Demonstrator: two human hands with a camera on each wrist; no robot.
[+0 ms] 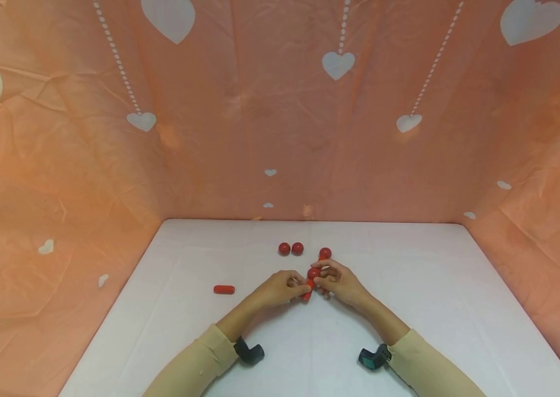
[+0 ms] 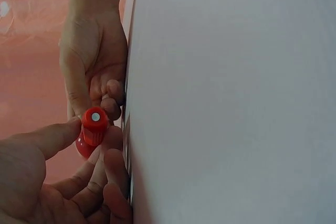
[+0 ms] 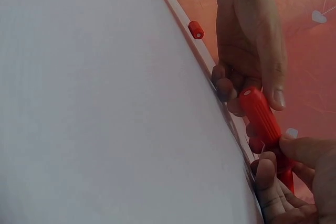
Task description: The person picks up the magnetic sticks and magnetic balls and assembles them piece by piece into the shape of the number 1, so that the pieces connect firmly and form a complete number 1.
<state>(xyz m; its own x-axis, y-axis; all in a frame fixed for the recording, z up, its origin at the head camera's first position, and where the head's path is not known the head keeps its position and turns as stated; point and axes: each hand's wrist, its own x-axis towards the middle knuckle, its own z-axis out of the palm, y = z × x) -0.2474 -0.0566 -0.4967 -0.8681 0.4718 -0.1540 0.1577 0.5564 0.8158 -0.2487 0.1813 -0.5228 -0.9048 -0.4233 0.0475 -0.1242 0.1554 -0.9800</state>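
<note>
L hand (image 1: pixel 280 288) pinches red ribbed rod (image 3: pixel 261 116) btwn thumb & fingers; R hand (image 1: pixel 342 284) pinches red ball (image 1: pixel 313 273) at rod's far end, just past L fingertips. Rod prob. light, stiff plastic; best held midway on ribs, ball likely slicker.

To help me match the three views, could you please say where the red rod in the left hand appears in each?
Head: red rod below centre, slightly right.
Left wrist: red rod left of centre, end towards the camera.
Right wrist: red rod right of centre, slanting.
Shared landmark: the left hand, at the rod in every view.
</note>
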